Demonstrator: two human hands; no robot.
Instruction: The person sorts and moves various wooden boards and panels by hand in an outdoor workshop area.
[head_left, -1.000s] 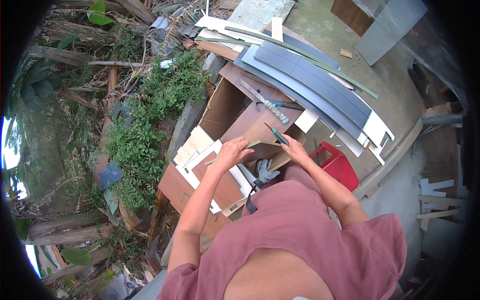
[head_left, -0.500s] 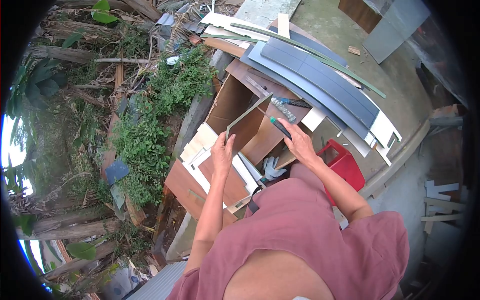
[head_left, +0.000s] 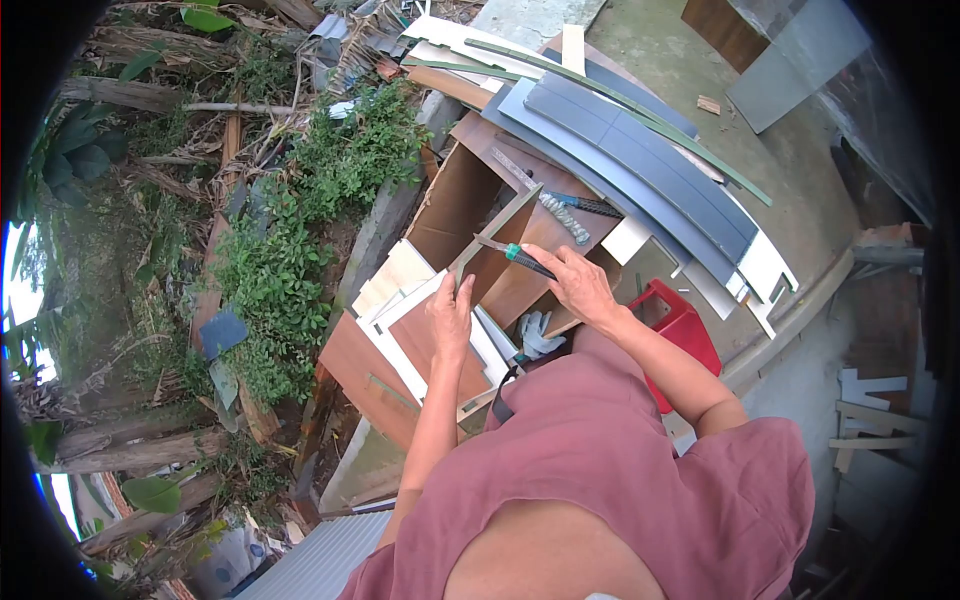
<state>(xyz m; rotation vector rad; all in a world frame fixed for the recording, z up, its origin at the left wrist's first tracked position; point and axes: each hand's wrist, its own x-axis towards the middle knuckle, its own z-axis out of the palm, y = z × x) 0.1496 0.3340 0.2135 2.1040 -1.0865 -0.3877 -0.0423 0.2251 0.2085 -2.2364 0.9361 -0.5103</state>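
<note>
Bushes (head_left: 300, 240) are found left of the cabinet (head_left: 450, 210). Long panels (head_left: 640, 155) are laid across its far side. A crate (head_left: 690, 335) is set to its right. Gloves (head_left: 538, 335) and stacked boards (head_left: 395, 290) are placed before it. A strip (head_left: 500, 228) and a screwdriver (head_left: 522, 260) are held above its near edge.

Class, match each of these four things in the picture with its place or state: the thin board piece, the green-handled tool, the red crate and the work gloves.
Things
1. thin board piece
2. green-handled tool
3. red crate
4. work gloves

Places or states
A. lying loose, close to the shirt
B. gripped in the right hand
C. held up on edge by the left hand
D. standing off to the person's right, untouched

Pairs: 1-C, 2-B, 3-D, 4-A
</note>
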